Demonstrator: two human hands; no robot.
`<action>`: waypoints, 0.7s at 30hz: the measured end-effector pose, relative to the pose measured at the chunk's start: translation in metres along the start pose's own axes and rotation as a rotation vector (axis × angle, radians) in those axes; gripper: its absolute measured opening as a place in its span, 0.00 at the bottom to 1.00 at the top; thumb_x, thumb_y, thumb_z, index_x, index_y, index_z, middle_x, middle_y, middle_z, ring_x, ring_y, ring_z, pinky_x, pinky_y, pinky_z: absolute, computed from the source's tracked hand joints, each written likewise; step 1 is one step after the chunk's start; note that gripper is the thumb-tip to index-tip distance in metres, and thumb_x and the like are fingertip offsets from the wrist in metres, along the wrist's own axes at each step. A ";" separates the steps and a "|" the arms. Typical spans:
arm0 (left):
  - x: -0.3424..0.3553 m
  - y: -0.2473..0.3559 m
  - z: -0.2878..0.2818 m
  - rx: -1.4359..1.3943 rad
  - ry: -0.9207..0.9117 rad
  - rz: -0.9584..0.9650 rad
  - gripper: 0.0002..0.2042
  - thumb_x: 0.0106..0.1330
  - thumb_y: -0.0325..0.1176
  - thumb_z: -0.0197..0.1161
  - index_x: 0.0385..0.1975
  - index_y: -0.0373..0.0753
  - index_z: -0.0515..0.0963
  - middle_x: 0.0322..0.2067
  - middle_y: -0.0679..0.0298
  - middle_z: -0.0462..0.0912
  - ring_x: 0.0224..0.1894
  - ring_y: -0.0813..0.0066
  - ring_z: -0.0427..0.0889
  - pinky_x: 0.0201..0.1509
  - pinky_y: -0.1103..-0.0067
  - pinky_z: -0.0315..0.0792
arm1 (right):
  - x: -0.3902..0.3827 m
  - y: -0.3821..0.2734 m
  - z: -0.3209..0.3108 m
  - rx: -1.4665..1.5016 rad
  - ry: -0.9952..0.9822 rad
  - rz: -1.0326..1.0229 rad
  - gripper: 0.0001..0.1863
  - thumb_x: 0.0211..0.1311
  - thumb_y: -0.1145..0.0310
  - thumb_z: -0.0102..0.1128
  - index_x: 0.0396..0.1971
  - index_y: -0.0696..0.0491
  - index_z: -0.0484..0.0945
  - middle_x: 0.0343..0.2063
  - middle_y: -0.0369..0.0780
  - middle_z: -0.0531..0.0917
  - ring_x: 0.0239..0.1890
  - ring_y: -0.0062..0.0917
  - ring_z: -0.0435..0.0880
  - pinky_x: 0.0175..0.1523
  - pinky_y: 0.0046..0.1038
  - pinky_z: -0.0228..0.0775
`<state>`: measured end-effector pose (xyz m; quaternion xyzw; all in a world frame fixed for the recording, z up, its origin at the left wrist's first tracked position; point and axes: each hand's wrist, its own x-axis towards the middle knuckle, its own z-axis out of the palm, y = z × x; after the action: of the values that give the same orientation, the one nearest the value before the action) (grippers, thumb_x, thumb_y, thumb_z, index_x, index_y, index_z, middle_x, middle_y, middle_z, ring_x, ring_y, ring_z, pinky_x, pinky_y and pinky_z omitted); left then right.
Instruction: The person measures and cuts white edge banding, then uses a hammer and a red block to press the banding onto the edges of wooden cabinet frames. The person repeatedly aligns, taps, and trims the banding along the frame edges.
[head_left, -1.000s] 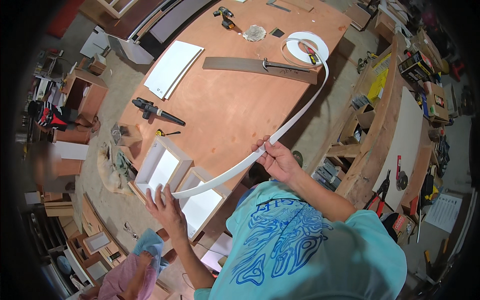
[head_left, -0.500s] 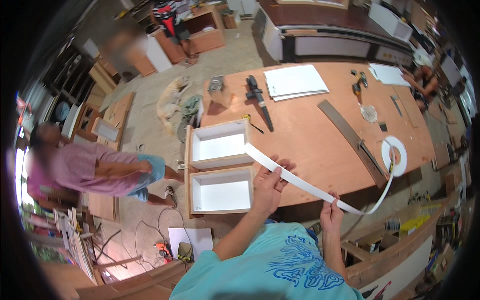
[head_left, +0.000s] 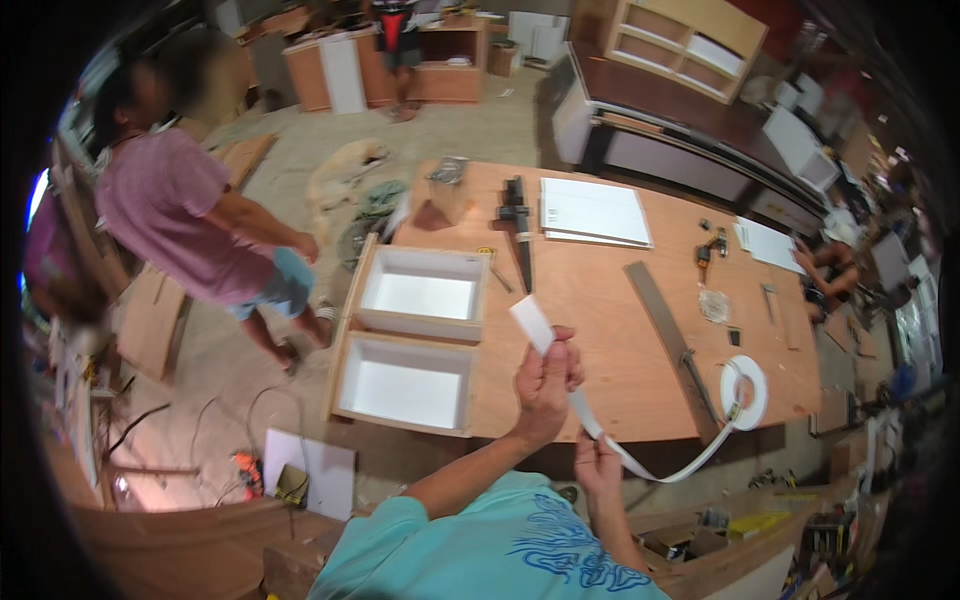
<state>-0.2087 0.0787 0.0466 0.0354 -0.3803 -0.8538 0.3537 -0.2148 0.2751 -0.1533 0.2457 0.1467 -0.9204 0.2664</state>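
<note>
A long white strip of edge banding (head_left: 585, 412) runs between my two hands. Near its free end, my left hand (head_left: 545, 390) pinches it between thumb and fingers, and the end sticks up beyond the thumb. Closer to my body, my right hand (head_left: 598, 464) has its fingers closed on the strip further along. From there the banding sags, then curves up to its white roll (head_left: 744, 393) at the right of the wooden table (head_left: 590, 310). Left of my left hand sit two drawer boxes (head_left: 405, 383) with white insides and wooden rims, touching neither hand.
A dark clamp-like tool (head_left: 516, 232), white panels (head_left: 595, 212), a brown wooden bar (head_left: 668, 335) and a cordless drill (head_left: 707, 255) lie on the table. Someone in a pink shirt (head_left: 180, 210) stands at the left. A dog (head_left: 335, 180) lies on the floor; another person (head_left: 835, 262) works at the far right.
The view has swung. My hands have come closer together, and the strip's free end has moved away from the drawer boxes and now points up. The person in pink has turned more upright.
</note>
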 end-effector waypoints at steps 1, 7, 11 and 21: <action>-0.001 -0.001 0.002 0.028 -0.062 0.049 0.10 0.79 0.33 0.45 0.52 0.36 0.67 0.25 0.68 0.64 0.23 0.83 0.60 0.27 0.82 0.60 | -0.014 0.007 0.031 0.031 0.062 0.108 0.15 0.73 0.69 0.50 0.48 0.67 0.74 0.47 0.54 0.82 0.53 0.40 0.82 0.62 0.36 0.75; -0.007 -0.008 0.027 0.083 -0.285 -0.011 0.10 0.79 0.32 0.43 0.52 0.36 0.68 0.25 0.68 0.65 0.23 0.84 0.60 0.27 0.82 0.60 | -0.075 -0.040 0.111 -1.434 -0.027 -0.039 0.15 0.73 0.65 0.53 0.47 0.62 0.77 0.26 0.43 0.85 0.25 0.31 0.83 0.34 0.28 0.77; -0.027 -0.007 0.030 0.296 -0.460 -0.039 0.09 0.78 0.29 0.46 0.51 0.35 0.69 0.30 0.64 0.72 0.26 0.82 0.67 0.30 0.82 0.66 | -0.116 -0.040 0.217 -1.481 -0.425 -1.023 0.16 0.61 0.79 0.60 0.50 0.59 0.78 0.34 0.43 0.84 0.32 0.28 0.83 0.39 0.26 0.76; -0.039 -0.006 0.049 0.324 -0.703 0.160 0.08 0.70 0.22 0.45 0.40 0.28 0.73 0.31 0.50 0.82 0.33 0.55 0.84 0.37 0.71 0.77 | -0.145 -0.021 0.293 -1.923 -0.592 -1.405 0.24 0.47 0.80 0.69 0.48 0.62 0.77 0.36 0.50 0.83 0.37 0.41 0.84 0.41 0.33 0.77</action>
<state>-0.1993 0.1362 0.0691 -0.2335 -0.6097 -0.7125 0.2571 -0.2291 0.2356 0.1717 -0.4018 0.8005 -0.4011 -0.1920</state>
